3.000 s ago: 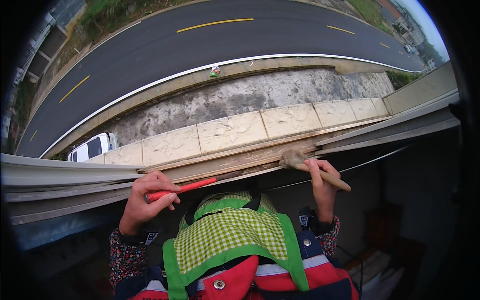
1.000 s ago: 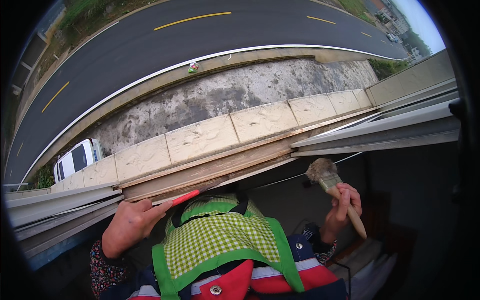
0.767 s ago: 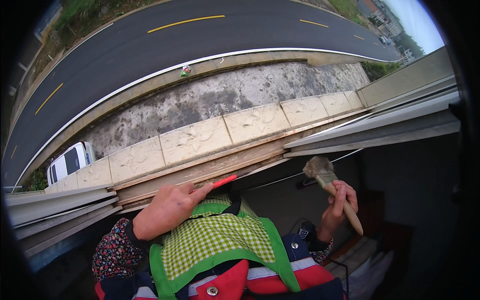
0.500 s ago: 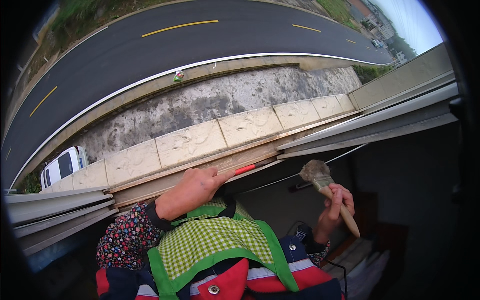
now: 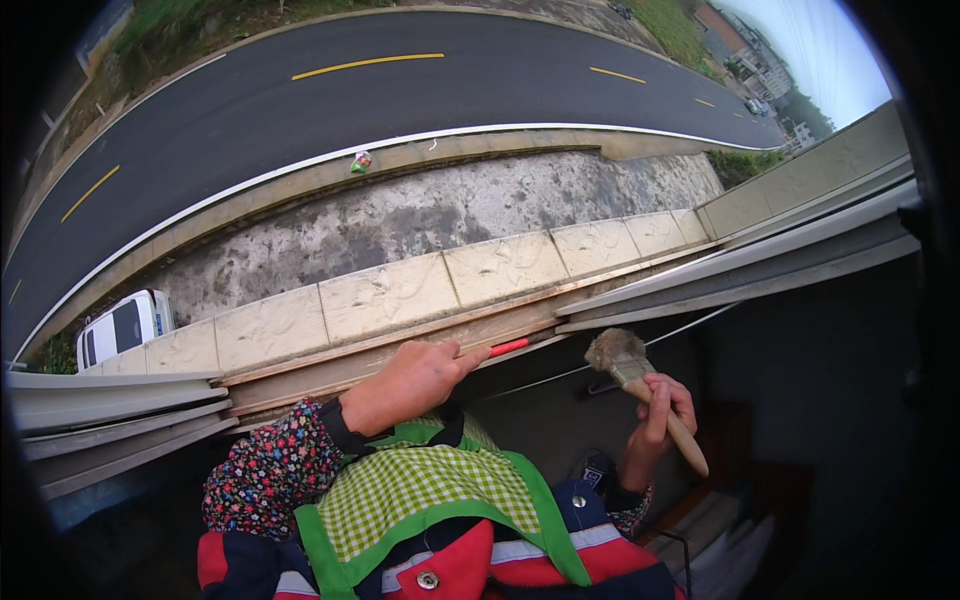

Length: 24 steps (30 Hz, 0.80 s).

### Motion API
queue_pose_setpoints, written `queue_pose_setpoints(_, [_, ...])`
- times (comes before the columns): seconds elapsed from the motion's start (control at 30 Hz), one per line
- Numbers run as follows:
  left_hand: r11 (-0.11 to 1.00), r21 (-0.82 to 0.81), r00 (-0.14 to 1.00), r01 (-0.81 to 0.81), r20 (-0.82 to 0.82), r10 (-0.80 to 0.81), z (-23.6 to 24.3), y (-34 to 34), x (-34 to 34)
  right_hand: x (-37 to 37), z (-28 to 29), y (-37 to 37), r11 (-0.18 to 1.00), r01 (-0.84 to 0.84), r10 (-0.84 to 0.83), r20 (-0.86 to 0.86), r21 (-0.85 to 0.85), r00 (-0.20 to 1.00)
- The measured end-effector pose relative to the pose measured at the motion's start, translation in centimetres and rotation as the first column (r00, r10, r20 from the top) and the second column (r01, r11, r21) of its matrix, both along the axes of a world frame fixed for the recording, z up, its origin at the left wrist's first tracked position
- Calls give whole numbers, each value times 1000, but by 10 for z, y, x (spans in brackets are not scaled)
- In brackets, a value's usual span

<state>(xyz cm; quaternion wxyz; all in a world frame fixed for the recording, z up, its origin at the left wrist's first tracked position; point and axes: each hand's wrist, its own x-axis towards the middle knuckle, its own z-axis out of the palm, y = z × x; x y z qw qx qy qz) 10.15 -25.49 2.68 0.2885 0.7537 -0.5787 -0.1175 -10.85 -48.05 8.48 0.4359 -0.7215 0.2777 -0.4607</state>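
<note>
My left hand (image 5: 405, 382) is closed over the window track, its fingers around a slim tool with a red handle (image 5: 510, 347). The tool lies along the track and points right; its thin dark end is too small to name. My right hand (image 5: 658, 420) grips a paintbrush (image 5: 632, 378) by its pale wooden handle, above the dark indoor side of the sill. The brush's thick, greyish bristles (image 5: 614, 348) point up and left, apart from the track. Dirt and brown stains show in the window track (image 5: 400, 348).
Sliding sash frames (image 5: 740, 255) stand at the right, with more frames (image 5: 120, 420) at the left. Beyond the track runs a ledge of beige relief tiles (image 5: 390, 295). Far below lie a concrete strip (image 5: 400, 215), a road (image 5: 400, 95) and a white vehicle (image 5: 125, 330).
My left hand and the red-handled tool have slid to the right along the track. The brush in my right hand has shifted slightly left and down.
</note>
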Motion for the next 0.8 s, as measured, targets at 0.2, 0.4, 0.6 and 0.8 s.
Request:
queue_pose_setpoints(0.2, [991,75,990,-114,-73,119,42,92,5,-18,-6,-7,995,80,-79,-30,62,996])
queue_pose_setpoints(0.4, [970,195,989,-145,2,148,51,84,18,-16,-15,-12,993,86,-82,-57,80,995])
queue_pose_setpoints(0.6, [988,152,1000,-25,22,22,49,31,34,-15,-13,-22,996,82,-78,-89,36,993])
queue_pose_setpoints(0.8, [992,126,999,26,30,-30,27,-70,37,-22,-17,-29,977,202,-188,-178,65,966])
